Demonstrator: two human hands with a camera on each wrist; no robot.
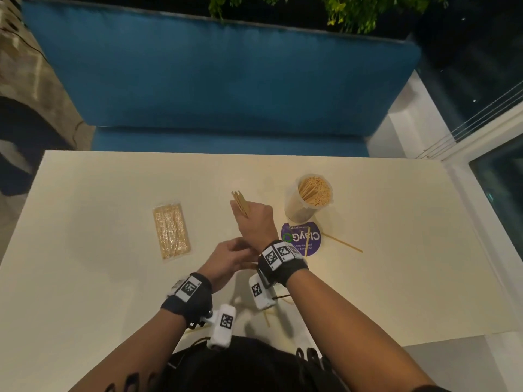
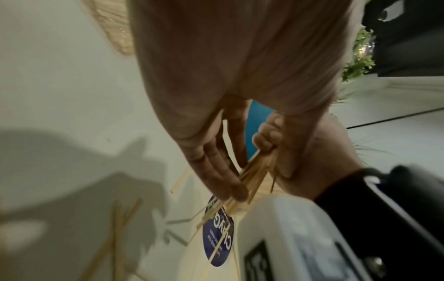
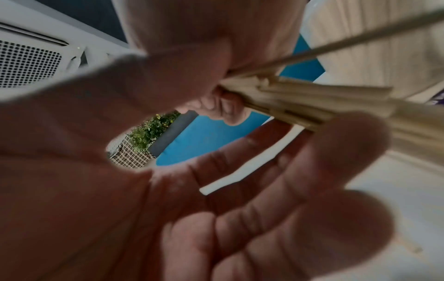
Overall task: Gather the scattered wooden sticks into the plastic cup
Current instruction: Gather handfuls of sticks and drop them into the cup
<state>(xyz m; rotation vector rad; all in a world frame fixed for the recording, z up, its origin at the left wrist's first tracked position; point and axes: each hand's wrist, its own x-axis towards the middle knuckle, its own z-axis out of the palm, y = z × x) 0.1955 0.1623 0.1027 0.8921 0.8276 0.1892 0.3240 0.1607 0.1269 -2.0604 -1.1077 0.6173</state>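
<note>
A: Sticks (image 1: 240, 203): where do we find them?

B: We see a bundle gripped in the right hand (image 1: 254, 222), its tips poking out past the knuckles, above the table (image 1: 113, 278). The cup (image 1: 308, 198), upright and already full of sticks, stands just right of that hand.

A: And the left hand (image 1: 229, 261)?

B: Its straight fingers (image 2: 216, 171) touch the bundle's lower ends near the right wrist. We note loose sticks (image 1: 342, 244) lying on and beside the round purple sticker (image 1: 301, 240). A clear packet (image 1: 171, 230) lies to the left.
</note>
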